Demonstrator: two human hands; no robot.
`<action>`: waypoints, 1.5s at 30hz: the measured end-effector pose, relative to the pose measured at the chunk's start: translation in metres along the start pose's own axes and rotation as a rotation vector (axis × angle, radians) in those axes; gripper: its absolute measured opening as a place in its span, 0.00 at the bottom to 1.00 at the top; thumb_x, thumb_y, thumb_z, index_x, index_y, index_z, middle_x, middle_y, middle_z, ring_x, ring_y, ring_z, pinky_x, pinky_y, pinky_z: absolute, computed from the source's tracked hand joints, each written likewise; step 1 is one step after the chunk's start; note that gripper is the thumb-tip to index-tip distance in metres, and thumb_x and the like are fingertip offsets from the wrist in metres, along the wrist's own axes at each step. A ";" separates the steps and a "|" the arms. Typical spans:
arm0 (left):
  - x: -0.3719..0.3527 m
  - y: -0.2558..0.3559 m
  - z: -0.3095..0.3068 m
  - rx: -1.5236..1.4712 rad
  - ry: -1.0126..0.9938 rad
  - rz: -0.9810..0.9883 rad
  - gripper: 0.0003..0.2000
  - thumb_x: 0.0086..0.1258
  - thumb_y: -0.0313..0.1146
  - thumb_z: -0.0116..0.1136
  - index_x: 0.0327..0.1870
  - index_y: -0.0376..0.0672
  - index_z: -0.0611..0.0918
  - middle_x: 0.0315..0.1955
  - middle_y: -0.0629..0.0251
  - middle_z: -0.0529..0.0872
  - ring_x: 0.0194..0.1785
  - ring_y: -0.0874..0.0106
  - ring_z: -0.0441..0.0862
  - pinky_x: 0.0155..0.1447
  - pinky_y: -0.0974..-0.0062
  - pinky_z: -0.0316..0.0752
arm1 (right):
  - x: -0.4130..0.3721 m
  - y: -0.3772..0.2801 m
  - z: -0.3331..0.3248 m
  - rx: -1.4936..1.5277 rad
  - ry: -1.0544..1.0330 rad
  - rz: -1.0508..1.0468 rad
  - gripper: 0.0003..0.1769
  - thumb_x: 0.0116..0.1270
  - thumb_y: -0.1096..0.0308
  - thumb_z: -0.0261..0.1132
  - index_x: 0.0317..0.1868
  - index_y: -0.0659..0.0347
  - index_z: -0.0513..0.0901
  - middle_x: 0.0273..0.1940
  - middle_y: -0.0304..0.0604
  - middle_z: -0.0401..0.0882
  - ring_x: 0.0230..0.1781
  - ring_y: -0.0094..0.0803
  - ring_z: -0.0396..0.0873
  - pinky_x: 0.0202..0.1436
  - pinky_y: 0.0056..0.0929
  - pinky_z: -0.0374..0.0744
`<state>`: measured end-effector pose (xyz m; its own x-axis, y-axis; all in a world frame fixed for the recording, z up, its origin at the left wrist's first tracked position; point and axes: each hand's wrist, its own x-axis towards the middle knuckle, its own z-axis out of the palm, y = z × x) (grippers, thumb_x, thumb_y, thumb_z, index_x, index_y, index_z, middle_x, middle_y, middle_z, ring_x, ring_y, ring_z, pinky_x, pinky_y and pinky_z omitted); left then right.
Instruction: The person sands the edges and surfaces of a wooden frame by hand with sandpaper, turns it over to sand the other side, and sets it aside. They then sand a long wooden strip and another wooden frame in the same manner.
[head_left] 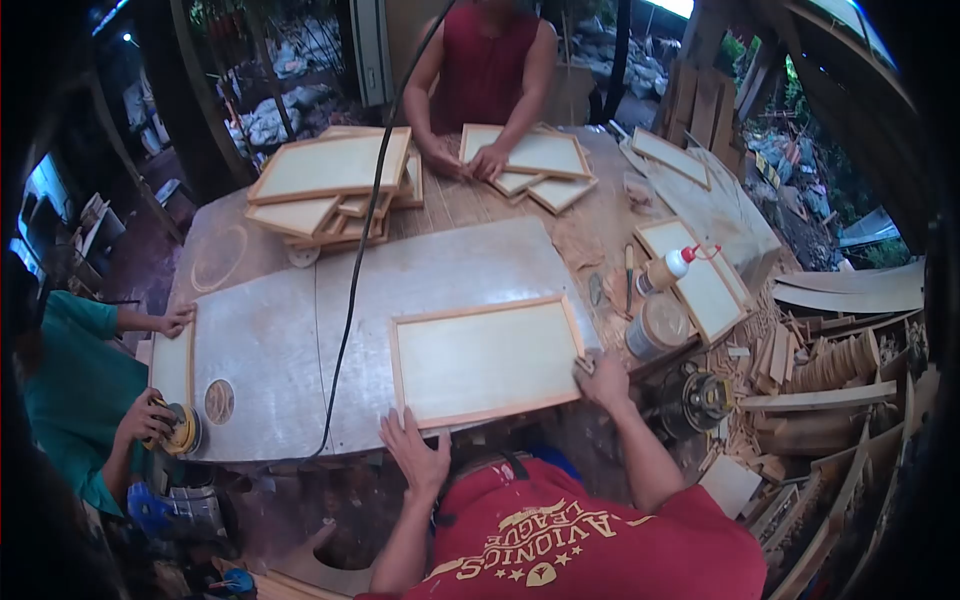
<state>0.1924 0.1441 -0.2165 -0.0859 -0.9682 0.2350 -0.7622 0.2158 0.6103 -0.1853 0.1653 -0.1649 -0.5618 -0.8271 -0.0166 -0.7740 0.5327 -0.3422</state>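
A framed wooden panel [485,360] with a pale centre lies flat on the grey worktable [270,340] in front of me. My left hand [415,455] presses on its near left corner, fingers spread. At the panel's right edge, my right hand [603,376] is closed on a small sanding piece [583,364] held against the frame. My red shirt fills the bottom of the view.
A black cable [350,290] runs across the table left of the panel. Stacked panels [330,180] sit at the back left. A glue bottle [665,270] and a jar [655,325] stand right. A person in teal runs a sander [180,430]; another person's hands [470,160] rest on panels opposite. Wood scraps [820,380] pile right.
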 end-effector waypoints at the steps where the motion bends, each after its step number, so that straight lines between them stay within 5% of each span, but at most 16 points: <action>1: -0.007 0.009 0.003 -0.086 0.026 -0.001 0.44 0.64 0.41 0.74 0.77 0.28 0.65 0.77 0.28 0.60 0.82 0.32 0.52 0.84 0.37 0.48 | 0.002 0.000 -0.001 0.013 0.000 -0.034 0.26 0.64 0.55 0.74 0.61 0.53 0.88 0.55 0.60 0.82 0.59 0.59 0.81 0.63 0.53 0.81; 5: -0.039 0.057 0.016 -0.313 0.093 -0.091 0.47 0.65 0.34 0.73 0.80 0.26 0.57 0.78 0.32 0.58 0.83 0.37 0.55 0.85 0.44 0.55 | 0.004 0.017 0.016 0.189 -0.006 -0.070 0.26 0.62 0.59 0.75 0.60 0.57 0.86 0.54 0.63 0.83 0.58 0.61 0.82 0.62 0.54 0.82; 8: -0.047 0.079 0.040 -0.720 0.072 -0.376 0.47 0.67 0.32 0.73 0.82 0.26 0.55 0.80 0.34 0.56 0.83 0.41 0.60 0.84 0.49 0.61 | 0.018 0.036 0.020 0.311 -0.063 -0.006 0.28 0.57 0.61 0.76 0.58 0.61 0.85 0.52 0.63 0.86 0.56 0.61 0.84 0.62 0.53 0.82; 11: -0.034 0.092 0.050 -0.702 0.033 -0.493 0.47 0.69 0.32 0.71 0.82 0.26 0.53 0.81 0.34 0.56 0.82 0.44 0.62 0.82 0.51 0.66 | 0.014 0.031 0.014 0.278 -0.081 -0.018 0.30 0.53 0.62 0.77 0.56 0.66 0.83 0.50 0.64 0.87 0.55 0.61 0.85 0.61 0.52 0.83; 15: -0.020 0.104 0.065 -0.793 0.132 -0.472 0.46 0.69 0.30 0.69 0.81 0.21 0.53 0.81 0.30 0.58 0.83 0.44 0.63 0.83 0.56 0.60 | -0.011 0.028 -0.017 0.380 -0.107 -0.029 0.35 0.51 0.60 0.80 0.57 0.70 0.79 0.50 0.65 0.87 0.55 0.61 0.85 0.60 0.52 0.83; 19: -0.014 0.142 0.068 -0.481 0.067 -0.468 0.49 0.66 0.34 0.73 0.80 0.21 0.54 0.79 0.28 0.61 0.82 0.41 0.61 0.84 0.56 0.57 | -0.045 0.040 -0.002 0.600 -0.202 0.016 0.37 0.51 0.59 0.81 0.58 0.66 0.76 0.50 0.62 0.87 0.53 0.58 0.88 0.58 0.49 0.85; 21: -0.021 0.169 0.078 -0.343 0.038 -0.545 0.50 0.64 0.36 0.75 0.80 0.21 0.55 0.77 0.27 0.62 0.81 0.39 0.61 0.84 0.55 0.57 | -0.057 0.045 0.018 0.809 -0.227 -0.044 0.36 0.53 0.61 0.80 0.59 0.67 0.75 0.51 0.63 0.86 0.50 0.53 0.89 0.57 0.46 0.86; 22: -0.029 0.171 0.090 -0.239 0.081 -0.470 0.54 0.60 0.37 0.77 0.81 0.23 0.53 0.74 0.27 0.65 0.79 0.39 0.61 0.83 0.52 0.59 | -0.061 0.044 0.024 1.048 -0.413 0.049 0.36 0.57 0.64 0.78 0.63 0.67 0.74 0.52 0.59 0.85 0.50 0.45 0.88 0.52 0.43 0.87; 25: -0.043 0.191 0.102 -0.290 0.089 -0.549 0.55 0.60 0.35 0.77 0.82 0.26 0.50 0.74 0.28 0.65 0.79 0.39 0.60 0.82 0.50 0.60 | -0.059 0.039 -0.002 0.973 -0.678 -0.086 0.34 0.65 0.74 0.76 0.68 0.65 0.70 0.47 0.46 0.83 0.34 0.26 0.84 0.32 0.25 0.84; 26: -0.043 0.190 0.103 -0.216 0.063 -0.530 0.56 0.60 0.34 0.76 0.83 0.27 0.47 0.69 0.31 0.73 0.75 0.43 0.70 0.77 0.52 0.67 | -0.058 0.036 0.004 0.999 -0.568 -0.296 0.31 0.69 0.69 0.76 0.68 0.63 0.72 0.44 0.42 0.82 0.33 0.22 0.82 0.31 0.22 0.83; 29: -0.051 0.200 0.109 -0.358 0.116 -0.655 0.53 0.61 0.33 0.74 0.83 0.28 0.50 0.59 0.37 0.83 0.61 0.48 0.84 0.68 0.54 0.77 | -0.047 0.050 -0.011 1.083 -0.876 -0.251 0.24 0.75 0.65 0.72 0.66 0.62 0.76 0.42 0.37 0.82 0.32 0.18 0.79 0.31 0.21 0.82; 32: -0.052 0.188 0.117 -0.378 0.078 -0.637 0.50 0.63 0.29 0.71 0.83 0.30 0.51 0.50 0.45 0.88 0.49 0.57 0.89 0.59 0.60 0.83 | -0.041 0.064 -0.026 1.092 -0.840 -0.220 0.19 0.80 0.62 0.67 0.65 0.61 0.79 0.40 0.35 0.81 0.31 0.17 0.78 0.32 0.19 0.80; 35: -0.048 0.185 0.092 -0.650 0.110 -0.575 0.47 0.63 0.25 0.66 0.83 0.32 0.54 0.49 0.49 0.88 0.49 0.63 0.89 0.55 0.66 0.84 | -0.031 0.098 -0.015 1.140 -0.773 -0.252 0.20 0.79 0.63 0.67 0.66 0.60 0.82 0.47 0.38 0.85 0.33 0.22 0.81 0.37 0.26 0.83; 41: 0.002 0.100 0.032 -0.618 -0.070 -0.582 0.42 0.63 0.25 0.61 0.84 0.35 0.63 0.42 0.54 0.90 0.39 0.73 0.87 0.43 0.72 0.83 | -0.020 0.123 -0.042 1.006 -0.713 -0.262 0.16 0.77 0.69 0.65 0.62 0.61 0.86 0.43 0.40 0.89 0.37 0.22 0.83 0.43 0.28 0.84; 45: 0.046 0.068 0.028 -0.245 -0.115 -0.446 0.36 0.67 0.31 0.62 0.79 0.33 0.71 0.45 0.45 0.91 0.44 0.64 0.91 0.50 0.67 0.84 | -0.026 0.109 -0.042 0.959 -0.605 -0.441 0.17 0.76 0.64 0.69 0.60 0.61 0.87 0.48 0.44 0.90 0.45 0.32 0.87 0.50 0.34 0.85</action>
<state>0.1191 0.1105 -0.1854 0.1326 -0.9774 -0.1646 -0.5691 -0.2110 0.7947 -0.2670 0.2525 -0.1623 0.1206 -0.9901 -0.0711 -0.1904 0.0473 -0.9806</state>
